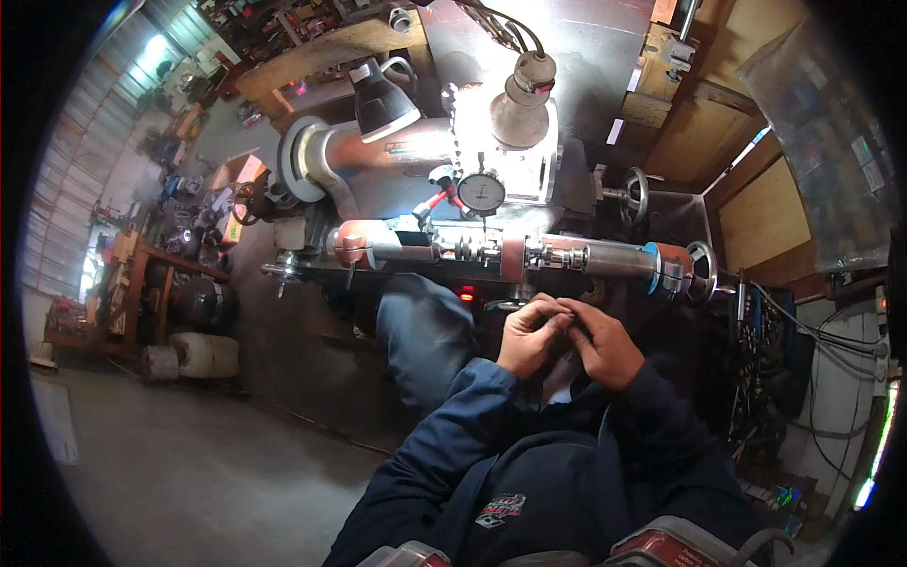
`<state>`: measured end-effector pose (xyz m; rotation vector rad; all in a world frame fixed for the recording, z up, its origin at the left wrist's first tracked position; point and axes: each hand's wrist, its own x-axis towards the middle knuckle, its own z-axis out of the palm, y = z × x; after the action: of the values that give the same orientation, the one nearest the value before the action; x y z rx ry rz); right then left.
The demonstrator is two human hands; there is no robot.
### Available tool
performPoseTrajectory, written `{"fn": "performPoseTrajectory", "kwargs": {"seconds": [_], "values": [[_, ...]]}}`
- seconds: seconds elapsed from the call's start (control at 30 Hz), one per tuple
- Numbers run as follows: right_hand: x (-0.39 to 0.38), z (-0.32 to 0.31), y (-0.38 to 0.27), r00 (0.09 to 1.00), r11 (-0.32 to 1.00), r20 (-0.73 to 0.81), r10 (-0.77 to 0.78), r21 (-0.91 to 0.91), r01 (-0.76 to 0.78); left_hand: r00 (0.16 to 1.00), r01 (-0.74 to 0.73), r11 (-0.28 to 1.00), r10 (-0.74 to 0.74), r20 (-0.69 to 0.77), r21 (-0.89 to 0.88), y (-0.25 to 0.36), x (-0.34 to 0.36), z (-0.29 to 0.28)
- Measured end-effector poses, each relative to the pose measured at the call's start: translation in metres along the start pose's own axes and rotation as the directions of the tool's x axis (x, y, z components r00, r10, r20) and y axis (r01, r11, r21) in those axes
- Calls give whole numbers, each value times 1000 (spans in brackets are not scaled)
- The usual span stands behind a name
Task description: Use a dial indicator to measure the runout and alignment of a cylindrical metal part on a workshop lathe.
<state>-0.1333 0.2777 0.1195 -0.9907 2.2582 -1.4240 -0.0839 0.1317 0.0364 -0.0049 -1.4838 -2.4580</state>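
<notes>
Both hands meet fingertip to fingertip, left hand [529,335] and right hand [603,345] pinching something too small to identify, just below the long steel-and-orange cylindrical shaft [529,253] under the round dial gauge [481,193].

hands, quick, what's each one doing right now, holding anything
Left hand: fingers curled, touching the right hand; anything pinched between them cannot be told.
Right hand: fingers curled against the left hand; contents cannot be told.

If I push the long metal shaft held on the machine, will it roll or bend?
The shaft looks like thick steel, so probably stiff and heavy. It seems clamped at both ends, so it would likely turn, not roll away. Its polished sections may be slippery.
</notes>
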Motion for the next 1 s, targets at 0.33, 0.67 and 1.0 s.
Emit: {"fn": "performPoseTrajectory", "kwargs": {"seconds": [0.33,0.67,1.0], "values": [[126,-53,-12,955,924,7,-296,-249,289,878,108,986,-155,-453,-126,-11,5,-26],[159,-39,22,962,1000,273,-19,-12,23,815,308,941,-337,-471,-141,-20,5,-31],[163,-37,27,933,976,311,-182,-60,211,815,335,939,-329,-477,-75,-22,6,-31]]}}
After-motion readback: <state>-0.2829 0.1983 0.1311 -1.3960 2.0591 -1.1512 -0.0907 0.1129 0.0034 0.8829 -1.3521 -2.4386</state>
